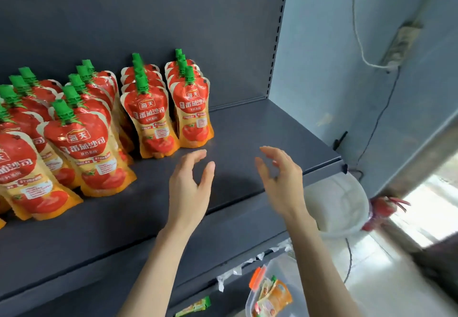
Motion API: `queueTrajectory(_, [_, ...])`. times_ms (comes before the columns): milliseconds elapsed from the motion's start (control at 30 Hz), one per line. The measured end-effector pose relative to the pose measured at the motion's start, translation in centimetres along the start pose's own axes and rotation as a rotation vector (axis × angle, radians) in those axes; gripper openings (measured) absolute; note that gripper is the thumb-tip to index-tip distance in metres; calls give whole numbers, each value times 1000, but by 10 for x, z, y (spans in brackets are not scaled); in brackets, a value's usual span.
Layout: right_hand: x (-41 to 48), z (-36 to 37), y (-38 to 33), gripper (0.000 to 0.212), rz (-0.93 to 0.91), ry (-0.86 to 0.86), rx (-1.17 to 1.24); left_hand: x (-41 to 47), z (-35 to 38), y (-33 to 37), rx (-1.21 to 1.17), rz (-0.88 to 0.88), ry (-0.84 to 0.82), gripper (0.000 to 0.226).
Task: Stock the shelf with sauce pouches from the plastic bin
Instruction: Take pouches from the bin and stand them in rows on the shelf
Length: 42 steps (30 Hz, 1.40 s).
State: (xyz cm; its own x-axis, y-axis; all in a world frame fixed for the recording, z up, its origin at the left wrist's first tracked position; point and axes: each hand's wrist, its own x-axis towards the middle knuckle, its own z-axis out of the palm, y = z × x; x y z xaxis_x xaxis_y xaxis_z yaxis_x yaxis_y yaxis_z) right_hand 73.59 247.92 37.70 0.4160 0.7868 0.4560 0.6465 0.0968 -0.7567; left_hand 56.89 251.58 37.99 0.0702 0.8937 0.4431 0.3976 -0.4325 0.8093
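Red and orange sauce pouches with green caps stand in several rows on the dark grey shelf (260, 143). The rightmost front pouch (194, 110) stands beside another front pouch (152, 123); a nearer one (89, 153) is further left. My left hand (190, 187) hovers above the shelf just in front of the rightmost rows, fingers relaxed and empty. My right hand (280, 180) floats to its right over bare shelf, fingers loosely curved, holding nothing. Below the shelf edge, the clear plastic bin (280, 272) holds a few pouches (272, 297).
The shelf's right end meets a blue wall (334, 68) with a hanging cable and power strip (401, 43). A white round object (339, 205) sits below the shelf's right corner. A green packet (195, 306) lies on the lower shelf. Bare shelf surface stretches right of the pouches.
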Motion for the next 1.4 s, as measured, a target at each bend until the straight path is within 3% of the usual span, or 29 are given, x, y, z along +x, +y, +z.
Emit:
queueTrajectory(300, [-105, -100, 89, 13, 211, 44, -84, -107, 88, 37, -73, 27, -339, 15])
queueTrajectory(667, [-223, -147, 217, 14, 651, -143, -84, -252, 204, -3, -31, -330, -600, 17])
queueTrajectory(1000, [-292, -67, 359, 11, 950, -141, -45, -316, 296, -147, 106, -701, -696, 9])
queueTrajectory(1133, [-324, -14, 424, 13, 1100, -163, -24, -337, 338, -232, 228, -806, -756, 19])
queueTrajectory(1400, [-368, 81, 527, 22, 1277, -267, -2, -363, 412, -366, 452, -829, -769, 29])
